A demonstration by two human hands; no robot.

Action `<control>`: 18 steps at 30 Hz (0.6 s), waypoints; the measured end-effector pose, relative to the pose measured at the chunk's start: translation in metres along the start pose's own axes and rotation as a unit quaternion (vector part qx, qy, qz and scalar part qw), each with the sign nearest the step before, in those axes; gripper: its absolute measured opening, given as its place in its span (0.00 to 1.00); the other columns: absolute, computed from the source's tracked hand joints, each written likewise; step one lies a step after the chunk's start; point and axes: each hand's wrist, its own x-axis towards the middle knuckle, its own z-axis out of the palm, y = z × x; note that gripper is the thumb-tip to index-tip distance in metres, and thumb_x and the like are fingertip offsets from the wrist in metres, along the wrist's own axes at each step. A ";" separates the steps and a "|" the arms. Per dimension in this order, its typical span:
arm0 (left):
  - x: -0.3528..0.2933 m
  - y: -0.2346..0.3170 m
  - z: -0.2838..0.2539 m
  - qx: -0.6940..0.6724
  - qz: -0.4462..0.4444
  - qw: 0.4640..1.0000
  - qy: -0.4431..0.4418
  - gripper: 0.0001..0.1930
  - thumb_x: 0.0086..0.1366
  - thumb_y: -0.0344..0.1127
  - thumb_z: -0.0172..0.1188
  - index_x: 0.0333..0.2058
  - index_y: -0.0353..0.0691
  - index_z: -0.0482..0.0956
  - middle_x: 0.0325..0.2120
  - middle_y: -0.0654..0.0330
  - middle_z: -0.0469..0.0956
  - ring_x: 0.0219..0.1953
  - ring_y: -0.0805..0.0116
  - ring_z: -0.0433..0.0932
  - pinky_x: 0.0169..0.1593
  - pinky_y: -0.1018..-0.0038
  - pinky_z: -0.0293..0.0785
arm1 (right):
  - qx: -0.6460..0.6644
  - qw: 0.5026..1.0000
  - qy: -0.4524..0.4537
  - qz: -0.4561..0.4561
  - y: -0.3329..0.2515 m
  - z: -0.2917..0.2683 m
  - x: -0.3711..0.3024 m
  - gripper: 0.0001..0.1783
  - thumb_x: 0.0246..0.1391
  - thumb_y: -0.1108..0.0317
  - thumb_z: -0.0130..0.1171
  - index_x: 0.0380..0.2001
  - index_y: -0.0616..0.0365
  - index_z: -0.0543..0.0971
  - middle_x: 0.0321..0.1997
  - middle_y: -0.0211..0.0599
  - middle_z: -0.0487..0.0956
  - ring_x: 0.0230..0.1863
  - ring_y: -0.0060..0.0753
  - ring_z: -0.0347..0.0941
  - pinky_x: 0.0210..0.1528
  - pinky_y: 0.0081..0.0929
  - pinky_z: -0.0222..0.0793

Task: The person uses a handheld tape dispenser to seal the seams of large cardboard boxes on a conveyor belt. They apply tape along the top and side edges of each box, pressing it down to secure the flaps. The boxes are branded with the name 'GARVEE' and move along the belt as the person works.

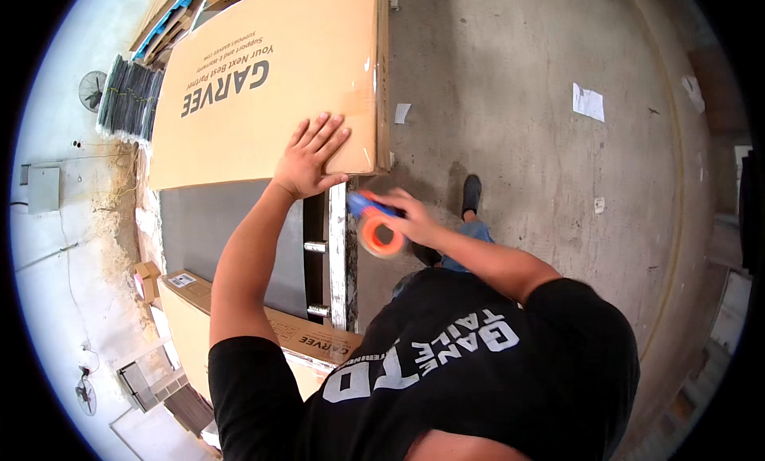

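Observation:
A large cardboard box (279,134) with dark print lies on a conveyor. My left hand (313,154) rests flat on its top near the close right corner, fingers spread. Clear tape shines along the box's right end. Just off that corner, my right hand (410,218) grips a blue tape dispenser (371,204), slightly smeared by motion. An orange-cored roll of tape (382,235) sits on the dispenser. The dispenser appears apart from the box, though its front end is blurred.
A dark conveyor belt (231,230) with a worn white side rail (339,262) runs under the box. Another carton (299,333) lies closer to me on the left. Bundled flat sheets (131,98) stand by the wall. Paper (588,102) lies on the concrete floor (510,78).

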 end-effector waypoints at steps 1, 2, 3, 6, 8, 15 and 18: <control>0.003 -0.001 -0.001 -0.016 -0.002 1.000 -0.005 0.48 0.62 0.70 0.58 0.74 0.51 0.60 0.76 0.58 0.55 0.78 0.53 0.49 0.78 0.50 0.40 | -0.010 0.996 0.080 -0.022 -0.005 0.018 0.027 0.29 0.55 0.62 0.66 0.60 0.59 0.80 0.53 0.43 0.75 0.55 0.39 0.74 0.60 0.33 0.69; 0.017 -0.007 -0.008 -0.019 0.004 1.000 -0.007 0.48 0.62 0.69 0.58 0.74 0.50 0.60 0.76 0.57 0.55 0.78 0.52 0.49 0.78 0.49 0.40 | -0.045 0.991 0.125 0.027 0.002 0.038 0.051 0.26 0.54 0.60 0.66 0.57 0.56 0.83 0.53 0.42 0.76 0.53 0.42 0.75 0.58 0.34 0.70; 0.023 -0.005 -0.009 -0.029 -0.016 0.999 -0.018 0.47 0.64 0.67 0.57 0.75 0.48 0.59 0.77 0.55 0.54 0.79 0.49 0.48 0.77 0.47 0.39 | -0.148 0.988 0.034 -0.001 -0.012 0.044 0.057 0.25 0.52 0.61 0.67 0.55 0.51 0.84 0.51 0.44 0.77 0.54 0.46 0.75 0.57 0.36 0.72; 0.047 0.003 -0.026 -0.129 -0.088 0.986 -0.067 0.43 0.67 0.65 0.54 0.75 0.48 0.59 0.77 0.52 0.52 0.79 0.45 0.45 0.77 0.44 0.36 | -0.215 0.963 -0.127 -0.098 -0.010 0.062 0.057 0.22 0.51 0.58 0.67 0.50 0.47 0.85 0.48 0.36 0.78 0.53 0.42 0.76 0.53 0.41 0.75; 0.039 0.017 -0.034 -0.147 -0.107 0.973 -0.142 0.40 0.70 0.66 0.51 0.72 0.47 0.63 0.75 0.52 0.56 0.79 0.49 0.48 0.77 0.43 0.38 | -0.183 0.956 -0.222 -0.056 -0.020 0.046 0.032 0.24 0.50 0.57 0.66 0.51 0.50 0.85 0.50 0.36 0.77 0.52 0.44 0.77 0.54 0.40 0.75; 0.166 -0.011 -0.047 -0.165 -0.150 0.974 0.038 0.28 0.70 0.52 0.62 0.62 0.39 0.75 0.61 0.49 0.75 0.67 0.48 0.70 0.71 0.50 0.61 | -0.159 0.984 -0.034 0.077 0.012 -0.203 0.027 0.30 0.49 0.60 0.68 0.58 0.55 0.83 0.57 0.50 0.74 0.57 0.46 0.75 0.62 0.35 0.72; 0.166 -0.020 -0.013 -0.314 -0.247 0.896 0.195 0.20 0.69 0.42 0.67 0.53 0.35 0.82 0.48 0.49 0.85 0.54 0.52 0.83 0.61 0.58 0.75 | -0.142 0.975 0.118 0.125 -0.016 -0.298 0.031 0.26 0.53 0.64 0.66 0.57 0.57 0.83 0.54 0.47 0.77 0.54 0.40 0.77 0.61 0.35 0.72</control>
